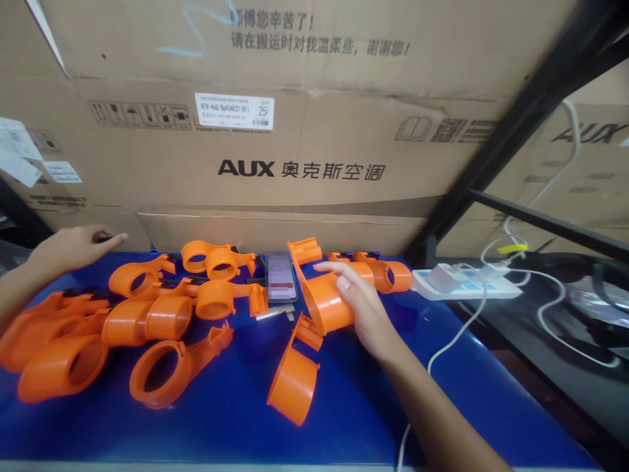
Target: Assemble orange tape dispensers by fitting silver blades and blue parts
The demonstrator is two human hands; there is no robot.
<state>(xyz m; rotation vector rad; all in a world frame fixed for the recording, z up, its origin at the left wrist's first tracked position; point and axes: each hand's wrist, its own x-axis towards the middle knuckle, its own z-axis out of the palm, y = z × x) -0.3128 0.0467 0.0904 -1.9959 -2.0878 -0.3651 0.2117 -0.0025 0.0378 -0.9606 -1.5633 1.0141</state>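
Note:
Several orange plastic ring-shaped parts point(162, 308) lie scattered on a blue table point(354, 406). My right hand point(361, 305) rests with fingers curled over one orange cylindrical part point(327, 298) near the table's middle. My left hand point(73, 248) reaches out at the far left, fingers stretched flat, touching a small dark object at the table's back edge. Another orange part point(293, 380) lies in front of my right hand.
A phone point(281, 276) lies among the parts at the back. A white power strip point(464, 283) with a charger and white cables sits to the right. Large cardboard boxes point(295, 131) stand behind the table. A black metal rack point(515, 131) is at the right.

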